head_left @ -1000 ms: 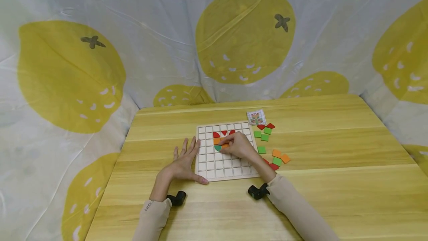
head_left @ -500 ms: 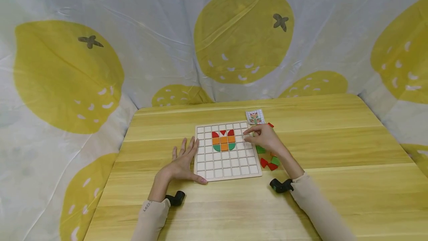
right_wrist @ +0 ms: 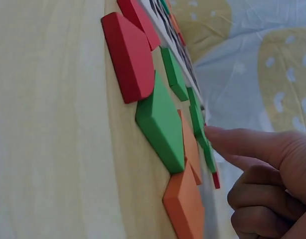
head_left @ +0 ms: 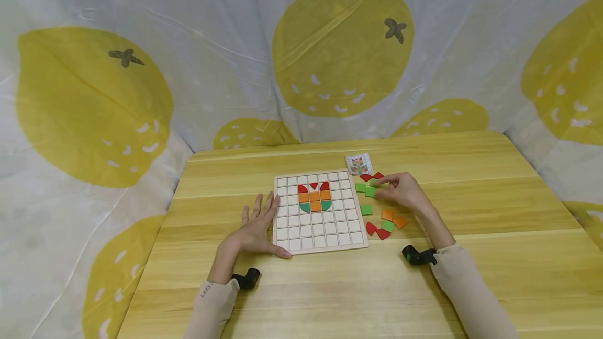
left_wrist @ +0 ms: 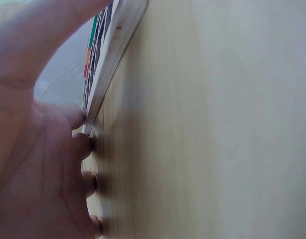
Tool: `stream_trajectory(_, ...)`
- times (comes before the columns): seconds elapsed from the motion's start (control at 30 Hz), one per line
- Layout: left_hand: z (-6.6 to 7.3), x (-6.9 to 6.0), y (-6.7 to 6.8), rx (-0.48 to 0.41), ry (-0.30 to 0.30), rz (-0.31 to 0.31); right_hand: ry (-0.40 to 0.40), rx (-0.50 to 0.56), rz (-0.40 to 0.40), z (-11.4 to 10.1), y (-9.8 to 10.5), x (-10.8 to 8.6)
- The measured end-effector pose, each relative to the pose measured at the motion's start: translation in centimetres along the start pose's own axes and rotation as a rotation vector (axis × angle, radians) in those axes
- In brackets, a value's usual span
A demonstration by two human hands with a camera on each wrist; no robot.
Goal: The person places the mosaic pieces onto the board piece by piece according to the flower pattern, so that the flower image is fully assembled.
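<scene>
right hand (head_left: 404,190): since the earlier head frame it is shifting rightward off the board's edge, so the tiles it was hiding are showing.
grip: its thumb and forefinger are standing apart at the upper green tiles (head_left: 360,188); i cannot tell whether they are touching one.
left hand (head_left: 254,233): it is staying spread along the board's left edge, fingers straight, gripping nothing.
board (head_left: 294,234): it is lying flat on the table (head_left: 235,171), the left hand steadying it, it seems.
pattern (head_left: 315,196): nine pieces are sitting on the board, red on top, orange across the middle, green quarters flanking an orange square below.
card (head_left: 359,164): it is lying beyond the board's upper right corner, seemingly showing more shapes below the same head; details are too small to read.
left over: five green tiles, two orange tiles (head_left: 399,222) and four red pieces (head_left: 383,234) are waiting right of the board, so the work is looking roughly half done.
in the way: the forefinger is partly covering one green tile; lower down, a green tile is crowding the orange and red ones.
around: black wrist cameras (head_left: 416,255) are jutting over the table; a lemon-print curtain (head_left: 235,67) is hanging behind.
</scene>
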State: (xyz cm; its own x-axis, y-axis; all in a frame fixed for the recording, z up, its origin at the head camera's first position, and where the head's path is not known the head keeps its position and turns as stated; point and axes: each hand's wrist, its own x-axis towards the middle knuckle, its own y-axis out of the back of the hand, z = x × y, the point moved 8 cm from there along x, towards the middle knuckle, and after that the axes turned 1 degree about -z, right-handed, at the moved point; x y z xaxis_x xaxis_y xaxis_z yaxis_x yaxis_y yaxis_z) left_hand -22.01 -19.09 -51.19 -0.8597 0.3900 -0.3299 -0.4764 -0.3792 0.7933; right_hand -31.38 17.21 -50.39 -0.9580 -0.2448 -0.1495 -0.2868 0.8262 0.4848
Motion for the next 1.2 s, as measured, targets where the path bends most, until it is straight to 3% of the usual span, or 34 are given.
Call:
stream_trajectory(0.5,0.4,0.0,0.1,0.013,-0.01,0.001,-0.024,-0.035,-0.03,0.6,-0.7,0.3)
stream_trajectory(0.67,0.4,0.0,0.1,0.021,-0.011,-0.005,0.002,-0.088,-0.008,0.2,-0.5,0.1)
stream_trajectory(0.8,0.4,0.0,0.1,0.02,-0.009,-0.005,0.034,-0.063,-0.014,-0.7,-0.9,-0.1)
stream_trajectory(0.93,0.4,0.0,0.2,0.02,-0.01,-0.003,0.063,-0.015,-0.079,-2.3,-2.7,-0.3)
stream_trajectory(1.2,0.4,-0.2,0.1,0.007,-0.006,-0.002,0.113,-0.025,-0.203,-5.9,-8.2,-0.7)
